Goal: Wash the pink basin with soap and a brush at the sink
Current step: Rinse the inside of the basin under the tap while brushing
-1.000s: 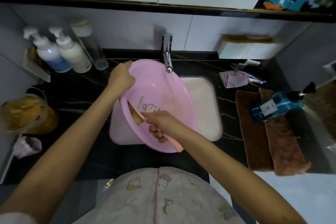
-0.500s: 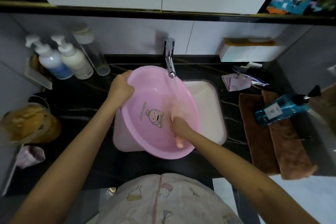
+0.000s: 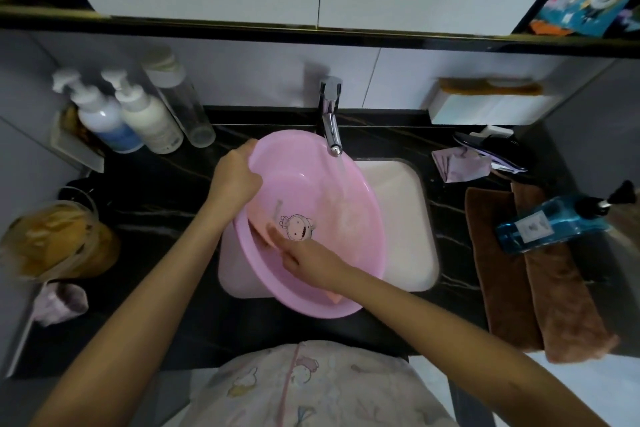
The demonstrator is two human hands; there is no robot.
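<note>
Head view: pink basin [image 3: 325, 184] is sitting tilted over the white sink [image 3: 405, 218], water from the faucet [image 3: 330, 121] running into its far side. Left hand [image 3: 235, 177] is closed around the basin's far-left rim; right hand [image 3: 311, 260] is wrapped around a pink brush [image 3: 263, 229], pressing it against the inner left wall beside the cartoon print. A blue pump bottle [image 3: 550, 222] is lying on brown towels [image 3: 519, 270] on the dark surface [image 3: 156, 204] to the right.

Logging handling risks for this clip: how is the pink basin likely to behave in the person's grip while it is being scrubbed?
The pink basin probably feels slippery: tap water runs onto its glossy inside. It seems light, since the left hand alone holds it tilted by the rim over the sink. Held at one edge, it may swing or flex as the right hand presses the brush.
</note>
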